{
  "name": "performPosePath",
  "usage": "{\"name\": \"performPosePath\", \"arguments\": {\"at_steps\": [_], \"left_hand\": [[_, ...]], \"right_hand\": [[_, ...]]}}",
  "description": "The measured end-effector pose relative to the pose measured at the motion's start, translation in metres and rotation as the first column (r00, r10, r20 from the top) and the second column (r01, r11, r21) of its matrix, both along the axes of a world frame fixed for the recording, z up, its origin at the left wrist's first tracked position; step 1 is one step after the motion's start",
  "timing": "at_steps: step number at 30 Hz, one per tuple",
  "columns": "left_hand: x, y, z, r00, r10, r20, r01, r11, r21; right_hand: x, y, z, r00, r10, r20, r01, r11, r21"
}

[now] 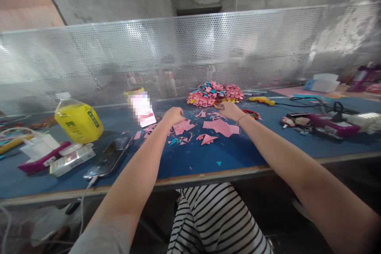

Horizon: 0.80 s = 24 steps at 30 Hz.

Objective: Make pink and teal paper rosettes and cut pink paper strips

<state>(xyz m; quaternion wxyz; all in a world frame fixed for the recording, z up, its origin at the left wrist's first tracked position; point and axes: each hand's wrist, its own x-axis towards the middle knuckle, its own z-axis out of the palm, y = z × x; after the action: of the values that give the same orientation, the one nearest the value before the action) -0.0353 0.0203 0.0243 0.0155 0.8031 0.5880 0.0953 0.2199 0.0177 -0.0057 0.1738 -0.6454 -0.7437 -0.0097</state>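
Both my arms reach forward over a blue table. My left hand (175, 114) is curled beside pink paper scraps (183, 127); whatever its fingers hold, if anything, is hidden. Farther right, my right hand (228, 109) has its fingers drawn together at the front of a heap of folded pink, blue and yellow paper pieces (208, 94). I cannot make out what is in that hand. Between my forearms lie a larger pink paper sheet (222, 127), a folded pink piece (207, 139) and small blue bits (178, 141).
On the left stand a yellow drink bottle (79, 118), a lit phone (142, 109), and a dark phone (108, 156) with a cable. To the right lie a yellow-handled tool (262, 100), cords and a purple power strip (335, 125). A perforated metal screen (196, 55) borders the back.
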Motion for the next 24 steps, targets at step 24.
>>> {"name": "performPosePath", "arguments": {"at_steps": [24], "left_hand": [[0.018,0.002,-0.025,0.964,-0.265,0.016,0.264,0.963,0.055]], "right_hand": [[-0.008,-0.032,0.017,0.969,0.240,0.057,-0.210,0.923,-0.324]]}}
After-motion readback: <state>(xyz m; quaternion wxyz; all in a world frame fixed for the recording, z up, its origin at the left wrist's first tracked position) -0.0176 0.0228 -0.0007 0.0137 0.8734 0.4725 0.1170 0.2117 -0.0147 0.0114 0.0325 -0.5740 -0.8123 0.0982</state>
